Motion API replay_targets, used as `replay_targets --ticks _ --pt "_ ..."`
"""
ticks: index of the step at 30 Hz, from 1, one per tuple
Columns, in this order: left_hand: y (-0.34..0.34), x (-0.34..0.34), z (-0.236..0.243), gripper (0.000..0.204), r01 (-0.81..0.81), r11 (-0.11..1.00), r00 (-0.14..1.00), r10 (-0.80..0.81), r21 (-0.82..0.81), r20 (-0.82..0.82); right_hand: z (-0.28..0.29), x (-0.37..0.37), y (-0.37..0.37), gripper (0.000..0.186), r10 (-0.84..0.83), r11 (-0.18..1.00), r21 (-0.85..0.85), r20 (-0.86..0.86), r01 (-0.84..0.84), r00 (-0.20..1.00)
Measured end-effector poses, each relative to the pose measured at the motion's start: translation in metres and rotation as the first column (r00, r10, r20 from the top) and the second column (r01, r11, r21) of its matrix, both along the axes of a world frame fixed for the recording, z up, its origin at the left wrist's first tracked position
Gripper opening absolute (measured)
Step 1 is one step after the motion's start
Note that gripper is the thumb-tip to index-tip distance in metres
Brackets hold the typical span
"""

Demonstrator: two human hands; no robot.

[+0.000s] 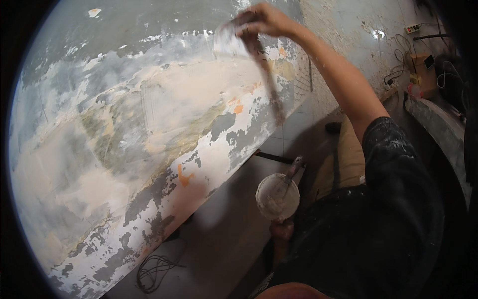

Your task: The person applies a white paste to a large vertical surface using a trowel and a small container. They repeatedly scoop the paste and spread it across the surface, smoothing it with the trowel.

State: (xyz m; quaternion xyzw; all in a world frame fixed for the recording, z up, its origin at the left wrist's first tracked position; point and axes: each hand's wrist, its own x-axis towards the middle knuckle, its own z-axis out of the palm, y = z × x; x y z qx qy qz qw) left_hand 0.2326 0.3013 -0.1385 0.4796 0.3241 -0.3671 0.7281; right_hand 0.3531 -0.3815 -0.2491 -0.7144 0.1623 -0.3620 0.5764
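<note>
My right hand [261, 21] is raised to the wall with its fingers closed round a wide scraper [226, 42], whose pale blade is smeared by motion against the surface. Low in front of my body, my left hand [282, 230] grips the near side of a round tub [260, 203]. Inside the tub is whitish putty [276, 202], and a putty knife [295, 167] stands in it with its handle leaning over the far right rim. The wall [174, 89] is patchy, with grey areas, cream filler, flaking white paint and orange spots.
A loose coil of cable [154, 273] lies on the floor below the wall's lower edge. At the far right are a power strip [412, 29], trailing wires and a brown box [423, 70]. A tan, sack-like thing [348, 154] shows beside my body.
</note>
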Motion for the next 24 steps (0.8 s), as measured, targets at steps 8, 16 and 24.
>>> replay_targets --ticks 8,16,24 --pt "0.003 0.006 -0.013 0.071 0.053 0.995 0.998 -0.054 -0.085 -0.011 0.023 -0.064 -0.039 0.035 -0.066 0.947 0.320 0.163 0.010 0.984" --pt "-0.014 0.017 -0.011 0.071 -0.015 0.979 0.988 -0.017 -0.205 -0.152 0.075 -0.041 0.071 0.038 0.377 0.924 0.017 0.118 -0.381 0.919" --pt "0.019 -0.001 -0.016 0.072 0.015 0.995 0.996 -0.023 -0.094 -0.089 0.066 -0.068 -0.043 0.033 0.021 0.914 0.374 0.347 -0.159 0.938"
